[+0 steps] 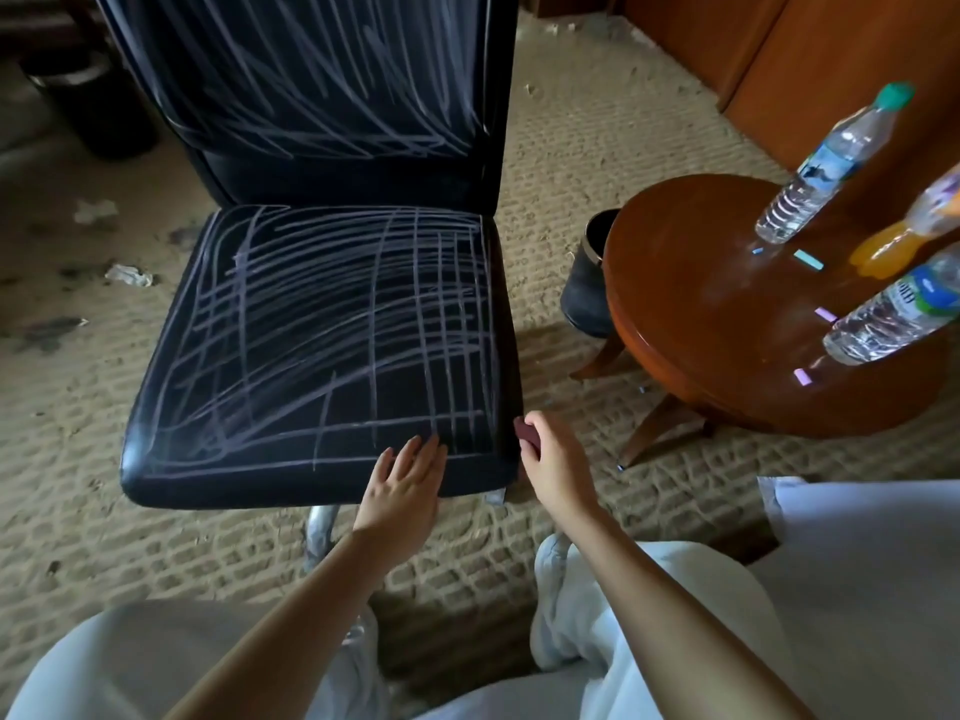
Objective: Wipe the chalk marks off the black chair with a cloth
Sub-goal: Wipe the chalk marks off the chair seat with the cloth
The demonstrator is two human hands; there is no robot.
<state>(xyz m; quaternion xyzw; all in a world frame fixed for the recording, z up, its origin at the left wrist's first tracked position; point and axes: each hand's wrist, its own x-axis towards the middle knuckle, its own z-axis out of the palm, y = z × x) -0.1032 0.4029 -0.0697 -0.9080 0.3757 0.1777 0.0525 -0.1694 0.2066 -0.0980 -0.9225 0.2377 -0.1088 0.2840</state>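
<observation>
Bracing the black chair (322, 330), left of centre, our left hand (402, 485) lies spread on the seat's front edge. Our right hand (550, 459) pinches a small dark-red piece (527, 434), cloth or chalk unclear, beside the corner. The chalk marks (363, 304) look untouched; next we need firm strokes across them.

Furnished sitting room, home or hotel type; which one, cannot tell. Evidence: beige ribbed carpet (571, 163) across floor; polished round wooden table (701, 314) right, drink bottles (826, 168) standing on it; wood-panelled cabinets (810, 59) far right; padded black chair (322, 345) centre; waste bin (587, 288) beside table; paper scraps (129, 275) on carpet, left.
</observation>
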